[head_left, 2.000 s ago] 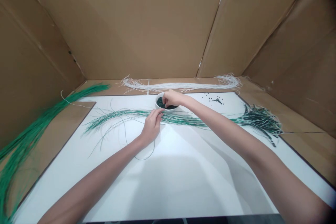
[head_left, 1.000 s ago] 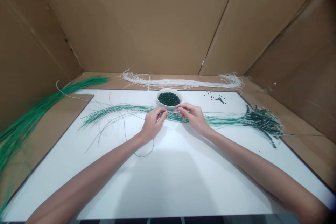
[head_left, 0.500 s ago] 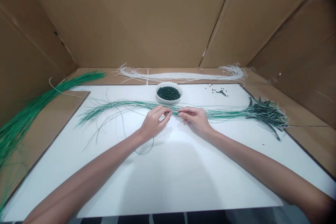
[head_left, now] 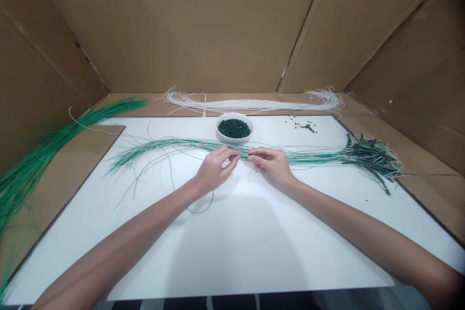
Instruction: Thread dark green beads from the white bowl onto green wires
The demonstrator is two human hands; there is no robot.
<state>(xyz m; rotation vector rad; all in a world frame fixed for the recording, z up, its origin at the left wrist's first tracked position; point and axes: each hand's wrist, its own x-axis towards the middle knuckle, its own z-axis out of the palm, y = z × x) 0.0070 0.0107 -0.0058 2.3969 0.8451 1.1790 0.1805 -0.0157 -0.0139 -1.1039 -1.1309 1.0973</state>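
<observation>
"Where are the green strands (head_left: 174, 145) laid?"

"Across the middle of the white surface (head_left: 254, 252), just below the white bowl (head_left: 232, 141)."

"And the hands?"

"The left hand (head_left: 218, 170) and right hand (head_left: 271, 164) are closed narrowly on the strands, almost meeting. Anything smaller held there cannot be made out."

"What is done, and what is left?"

"Dark green beads (head_left: 370, 156) are gathered on the right ends; the middle is bare, and more beads (head_left: 234, 128) are left in the bowl."
</observation>
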